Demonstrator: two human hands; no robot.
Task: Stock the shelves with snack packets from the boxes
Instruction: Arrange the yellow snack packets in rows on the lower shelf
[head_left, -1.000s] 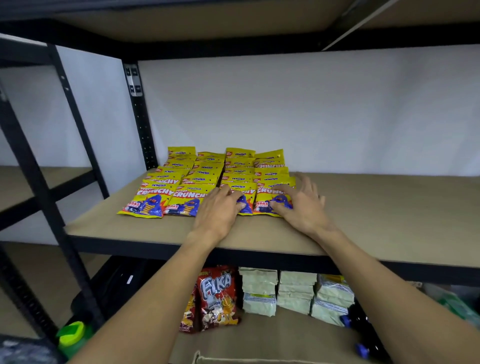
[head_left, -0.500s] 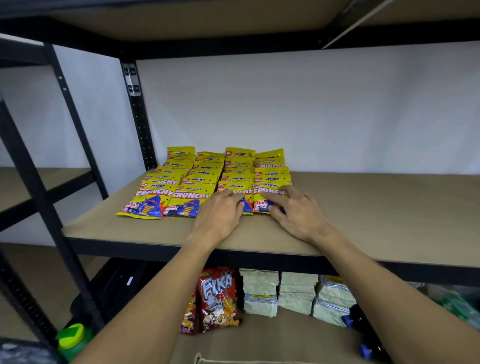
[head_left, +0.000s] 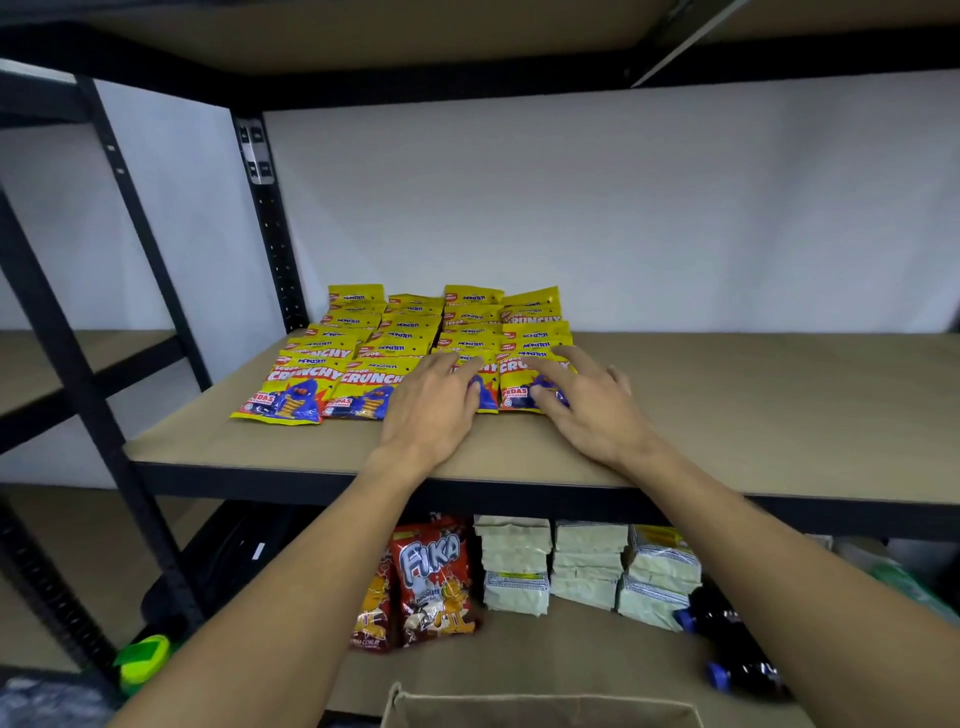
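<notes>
Several yellow Crunchy snack packets (head_left: 363, 358) lie in overlapping rows at the left of the brown shelf board (head_left: 753, 405). My left hand (head_left: 434, 410) rests flat, fingers spread, on the front packet of the third row (head_left: 485, 384). On the front packet of the rightmost row (head_left: 524, 382) lies my right hand (head_left: 587, 405), also flat with its fingers apart. Neither hand grips a packet. Both front packets are partly hidden under my fingers.
The shelf's right half is bare board. Black uprights (head_left: 270, 223) frame the rack. On the lower shelf stand red Fika packets (head_left: 431, 577), stacks of pale green packets (head_left: 587, 561) and dark bottles (head_left: 727, 639). A cardboard box rim (head_left: 545, 701) shows at the bottom.
My right hand has slid back and left along the front right packet. The left hand stays pressed on its packet. The view has shifted slightly.
</notes>
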